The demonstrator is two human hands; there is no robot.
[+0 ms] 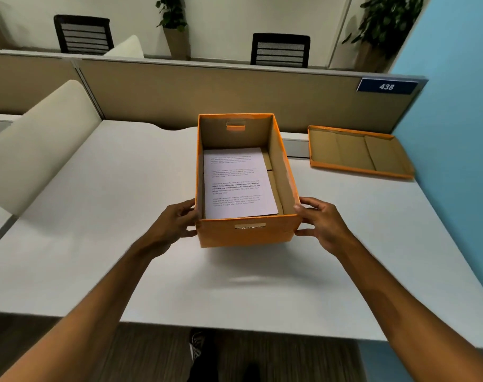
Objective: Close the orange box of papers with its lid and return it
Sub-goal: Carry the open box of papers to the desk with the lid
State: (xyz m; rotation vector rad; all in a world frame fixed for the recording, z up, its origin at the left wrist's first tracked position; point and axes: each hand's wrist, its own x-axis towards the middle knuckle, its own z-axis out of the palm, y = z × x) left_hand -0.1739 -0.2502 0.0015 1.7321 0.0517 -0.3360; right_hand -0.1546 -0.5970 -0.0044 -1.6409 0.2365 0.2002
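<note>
**Orange box braced from both sides, lid set apart**

Orange box [246, 232] is clasped at its near corners on the counter [97, 244] by left hand [177, 224] and right hand [321, 226] — fingers curled against its walls, probably for steadying. Papers [239, 183] lie exposed; the lid [358, 151] waits upturned, well right.

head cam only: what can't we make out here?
- Text on the top sheet in the orange box: too small to read.
- Papers beneath it: hidden by that sheet.
- Left hand fingers behind the box wall: hidden.
- Lid outer face: lies upside down on the desk.
- Box underside, whether lifted: unclear.
</note>
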